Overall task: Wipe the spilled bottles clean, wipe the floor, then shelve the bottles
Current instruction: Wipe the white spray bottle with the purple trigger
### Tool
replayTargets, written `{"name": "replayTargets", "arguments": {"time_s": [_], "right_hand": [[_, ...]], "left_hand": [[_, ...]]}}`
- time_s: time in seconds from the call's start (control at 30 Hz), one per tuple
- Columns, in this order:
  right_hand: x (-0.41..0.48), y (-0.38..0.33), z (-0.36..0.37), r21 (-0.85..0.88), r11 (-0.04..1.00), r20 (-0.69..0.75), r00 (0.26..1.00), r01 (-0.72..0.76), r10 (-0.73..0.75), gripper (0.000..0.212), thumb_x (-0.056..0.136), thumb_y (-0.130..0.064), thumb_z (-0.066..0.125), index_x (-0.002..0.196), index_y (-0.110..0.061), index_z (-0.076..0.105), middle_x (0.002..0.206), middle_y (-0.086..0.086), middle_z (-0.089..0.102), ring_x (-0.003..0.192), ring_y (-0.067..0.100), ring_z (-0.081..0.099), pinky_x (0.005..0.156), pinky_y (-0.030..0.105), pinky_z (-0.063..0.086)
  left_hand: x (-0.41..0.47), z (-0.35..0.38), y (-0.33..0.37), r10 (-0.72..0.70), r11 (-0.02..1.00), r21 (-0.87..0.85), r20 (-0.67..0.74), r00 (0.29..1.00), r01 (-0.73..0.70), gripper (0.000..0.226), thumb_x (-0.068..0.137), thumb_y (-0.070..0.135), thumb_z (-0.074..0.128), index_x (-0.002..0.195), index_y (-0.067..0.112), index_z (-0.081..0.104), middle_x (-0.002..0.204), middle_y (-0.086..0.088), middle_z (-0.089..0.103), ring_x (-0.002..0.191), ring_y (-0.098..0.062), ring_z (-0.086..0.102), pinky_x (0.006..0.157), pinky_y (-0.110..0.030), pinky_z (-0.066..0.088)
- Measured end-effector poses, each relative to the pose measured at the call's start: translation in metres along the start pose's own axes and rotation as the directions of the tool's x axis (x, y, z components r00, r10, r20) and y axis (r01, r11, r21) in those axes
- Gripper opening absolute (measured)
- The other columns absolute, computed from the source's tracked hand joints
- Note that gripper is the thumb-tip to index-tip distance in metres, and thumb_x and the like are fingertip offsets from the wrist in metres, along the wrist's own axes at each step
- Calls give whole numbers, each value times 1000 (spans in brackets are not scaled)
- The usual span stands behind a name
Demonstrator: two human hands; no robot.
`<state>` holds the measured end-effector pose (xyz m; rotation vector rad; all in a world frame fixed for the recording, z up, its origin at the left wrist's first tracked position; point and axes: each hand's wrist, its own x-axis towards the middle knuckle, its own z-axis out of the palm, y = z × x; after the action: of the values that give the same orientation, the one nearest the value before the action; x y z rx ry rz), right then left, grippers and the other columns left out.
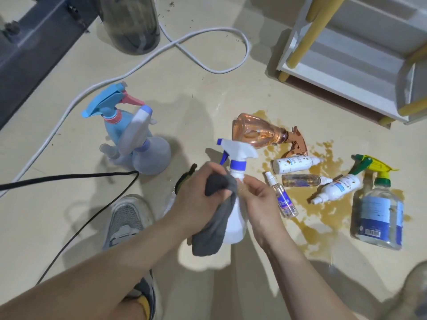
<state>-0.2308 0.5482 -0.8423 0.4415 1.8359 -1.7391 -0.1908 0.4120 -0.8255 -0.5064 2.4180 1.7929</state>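
Note:
My right hand (258,204) grips the neck of a white spray bottle (235,225) with a blue-and-white trigger, held upright above the floor. My left hand (196,199) presses a grey cloth (215,222) against the bottle's left side. To the right, a brown spill (328,211) spreads over the beige floor. In it lie an orange spray bottle (256,132), two white bottles (293,163) (339,188), two small clear bottles (300,180) (285,202) and a large clear bottle (379,213) with a green-yellow trigger.
Two spray bottles, blue (115,125) and frosted white (147,153), stand at the left. A white shelf (346,61) with yellow legs stands at the upper right. White cable (208,63) and black cable (69,179) cross the floor. My shoe (127,218) is below the hands.

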Motion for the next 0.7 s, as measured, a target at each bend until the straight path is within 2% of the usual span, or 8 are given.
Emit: {"name": "replayTargets", "arguments": {"time_s": [0.1,0.27,0.37,0.43,0.47,0.53,0.6,0.7], "right_hand": [[-12,11,5,-62,998,54,998,24,-21,25,84,-29,66,91,-6,71,87,33,64,73,23,55,70,40,44],[-22,24,10,-81,995,15,999,54,-53,22,84,-28,67,96,-11,70,93,24,69,80,26,62,80,55,52],[-22,13,9,-129,984,-51,990,127,-134,7,91,-14,68,97,-10,70,85,8,72,76,14,63,73,38,50],[-19,2,8,-223,945,-96,960,237,-263,10,89,-14,71,98,-12,69,85,-1,72,75,9,63,72,24,47],[-17,-4,8,-311,901,-109,930,304,-352,12,87,-17,73,97,-13,68,86,-3,71,77,10,63,72,21,46],[-16,-7,13,-536,730,-84,834,423,-545,18,83,-20,77,94,-16,63,88,-6,65,82,13,57,73,22,43],[-18,4,24,-681,541,21,751,494,-660,23,81,-18,74,95,-19,55,90,-5,56,84,18,49,73,30,41],[-23,24,37,-742,403,106,687,536,-718,28,78,-18,63,99,-22,45,97,3,54,89,22,44,71,40,45]], "left_hand": [[8,1,-29,-221,974,-51,-16,975,220,20,90,18,61,87,36,53,78,21,62,80,-6,58,68,-19,41],[8,0,-42,-293,955,-45,-3,956,293,19,92,19,59,85,37,60,83,15,67,80,-4,61,67,-12,42],[1,-5,-54,-379,915,216,161,911,342,16,89,27,58,97,38,66,100,9,68,104,-16,60,86,-23,45],[-6,-9,-52,-423,861,406,236,875,306,41,81,25,61,121,37,63,122,2,64,121,-23,52,102,-30,41],[-5,-14,-47,-403,873,384,221,888,301,49,81,19,64,127,34,59,123,3,63,120,-20,53,100,-28,42],[2,-31,-21,-379,924,-8,138,915,383,40,85,19,67,123,28,59,105,10,70,102,-12,61,86,-22,47],[14,-45,12,-384,887,-219,140,913,407,40,86,46,63,118,21,63,93,9,73,91,-12,66,80,-23,49],[20,-43,39,-261,900,382,86,961,210,42,85,59,56,104,22,60,75,12,61,85,-13,61,74,-23,43]]}}
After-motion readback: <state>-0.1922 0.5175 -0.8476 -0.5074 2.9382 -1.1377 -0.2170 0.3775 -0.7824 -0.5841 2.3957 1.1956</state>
